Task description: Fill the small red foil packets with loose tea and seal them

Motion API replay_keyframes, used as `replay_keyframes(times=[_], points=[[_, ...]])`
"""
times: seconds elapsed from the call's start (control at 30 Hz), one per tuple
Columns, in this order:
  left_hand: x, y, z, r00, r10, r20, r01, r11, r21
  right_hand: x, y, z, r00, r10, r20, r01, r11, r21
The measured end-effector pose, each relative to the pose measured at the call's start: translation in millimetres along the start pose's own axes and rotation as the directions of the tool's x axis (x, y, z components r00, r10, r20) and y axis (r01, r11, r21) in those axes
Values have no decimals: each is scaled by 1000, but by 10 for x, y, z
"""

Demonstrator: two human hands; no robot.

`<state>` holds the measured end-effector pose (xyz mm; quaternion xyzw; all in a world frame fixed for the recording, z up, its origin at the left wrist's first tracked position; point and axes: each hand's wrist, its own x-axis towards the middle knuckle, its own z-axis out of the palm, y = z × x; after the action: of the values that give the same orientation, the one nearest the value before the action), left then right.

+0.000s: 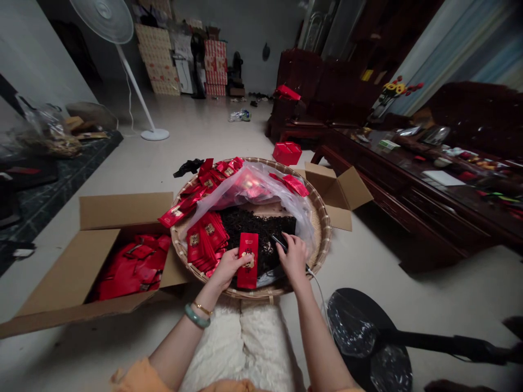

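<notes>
While my left hand (230, 267) grips a red sachet (248, 272) and my right hand (293, 258) pinches a black corded tool (278, 243), loose dark tea (257, 231) is left beside the stacked sachets (205, 238).

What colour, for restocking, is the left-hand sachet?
The flat sachet by the left hand is red, gold-labelled; head view.

Sachet (248, 260): red, gold emblem mid-panel
Tea leaves (261, 234): near-black
Tray (322, 234): tan woven bamboo, crosshatch weave
Bag (249, 188): clear plastic, red showing through
Box (122, 211): plain brown cardboard
Box packets (134, 261): glossy red
Bangles (196, 316): pale green jade, thin gold
Sleeve (139, 378): orange
Fan (102, 19): white
</notes>
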<state>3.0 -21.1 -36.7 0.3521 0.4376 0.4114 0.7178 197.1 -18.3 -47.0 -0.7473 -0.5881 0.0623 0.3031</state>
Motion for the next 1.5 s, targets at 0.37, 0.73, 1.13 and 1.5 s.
replay_keyframes(times=[0.37, 0.73, 1.13, 1.5], points=[[-44, 58, -6, 1000, 29, -8, -28, 999, 32, 170, 259, -82, 959, 21, 281, -25, 1000, 10], [-61, 114, -31, 988, 6, 154, -40, 975, 221, 229, -229, -562, 801, -220, 557, -187, 791, 582], [-116, 95, -22, 943, -188, 275, 214, 975, -65, 204, -306, -372, 792, -295, 535, -70, 826, 559], [-64, 82, -64, 853, -364, 374, 426, 900, -94, 214, -303, -395, 804, -215, 554, -132, 844, 519]])
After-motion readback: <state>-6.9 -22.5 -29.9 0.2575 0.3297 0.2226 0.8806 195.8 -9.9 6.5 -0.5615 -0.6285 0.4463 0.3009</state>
